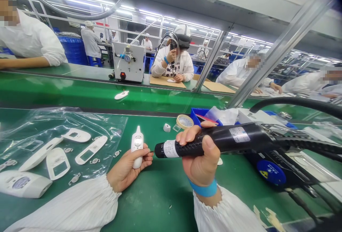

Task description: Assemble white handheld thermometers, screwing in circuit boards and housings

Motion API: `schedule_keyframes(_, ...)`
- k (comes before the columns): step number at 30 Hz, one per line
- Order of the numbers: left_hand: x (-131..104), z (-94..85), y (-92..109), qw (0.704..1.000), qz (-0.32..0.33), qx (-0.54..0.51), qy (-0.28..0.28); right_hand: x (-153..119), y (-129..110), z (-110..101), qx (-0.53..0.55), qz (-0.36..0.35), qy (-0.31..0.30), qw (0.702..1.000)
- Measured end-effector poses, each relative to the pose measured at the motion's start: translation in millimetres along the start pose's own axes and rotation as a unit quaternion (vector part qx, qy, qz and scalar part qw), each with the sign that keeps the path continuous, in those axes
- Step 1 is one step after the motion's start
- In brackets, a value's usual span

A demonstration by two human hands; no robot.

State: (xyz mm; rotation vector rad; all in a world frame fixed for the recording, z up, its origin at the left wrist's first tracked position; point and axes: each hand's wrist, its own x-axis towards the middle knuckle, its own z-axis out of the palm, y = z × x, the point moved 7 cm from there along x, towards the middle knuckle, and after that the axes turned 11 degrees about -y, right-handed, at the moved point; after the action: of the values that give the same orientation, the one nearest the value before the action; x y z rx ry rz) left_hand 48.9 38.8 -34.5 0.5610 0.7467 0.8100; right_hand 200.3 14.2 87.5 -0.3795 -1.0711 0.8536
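My left hand [130,168] is closed around a white ear thermometer [137,141], its narrow tip pointing up and away from me. In my right hand [200,157] is a black electric screwdriver [224,139], held level with its nose to the left. The thin bit [152,151] reaches the fingertips of my left hand; whether it touches a screw there I cannot tell. Left of that hand, on a clear plastic sheet [88,118], lie several white housing parts [58,162] and small clear pieces [74,179].
Behind the hands are a tape roll [185,121], a small white cap [166,127] and a blue bin [199,116]. A black machine [275,173] and cables stand at right. Beyond, a white part [121,95] lies on the green conveyor [88,93]; several co-workers sit across it.
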Motion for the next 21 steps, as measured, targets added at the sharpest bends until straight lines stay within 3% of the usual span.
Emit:
schedule_keyframes(4, 0.4, 0.0, 1.0, 1.000, 0.006, 0.013, -0.010, -0.2, -1.6, -0.4, -0.004, -0.006, -0.001, 1.000)
schedule_keyframes(10, -1.0, 6.6, -3.6, 0.997, 0.017, 0.026, -0.073, 0.4, -6.4, -1.9, -0.013, -0.031, 0.003, 0.999)
schedule_keyframes(21, -0.6, 12.0, -11.1, 0.991, -0.001, 0.099, -0.093, -4.0, 0.7, 5.3, -0.007, -0.018, -0.036, 0.999)
